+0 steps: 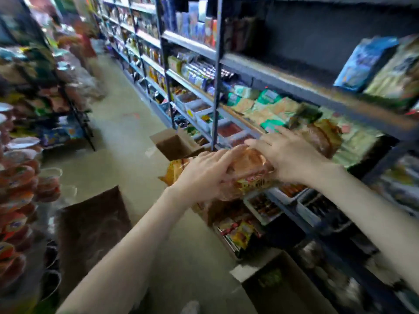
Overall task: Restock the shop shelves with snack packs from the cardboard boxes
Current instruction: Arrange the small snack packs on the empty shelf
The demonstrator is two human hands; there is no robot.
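open cardboard box (90, 234) sits on the floor at left. left hand (204, 175) has its grip curled round a clear snack pack (249, 163) held just off the shelf (294, 87) edge, right hand (288, 155) lies flat over it, fingers straight.

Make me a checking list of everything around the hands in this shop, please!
Surface: grey shelf on the right, floor below.
Job's things: orange snack pack held between both hands; a brown pack lies on the shelf beyond.
Clutter: open cardboard box on the floor, another box lower right, brown flap at left.
Hands: left hand grips the pack; right hand rests on it, fingers fairly straight.
Cables: nothing seen.
Surroundings: aisle with stocked racks at left; picture blurred.
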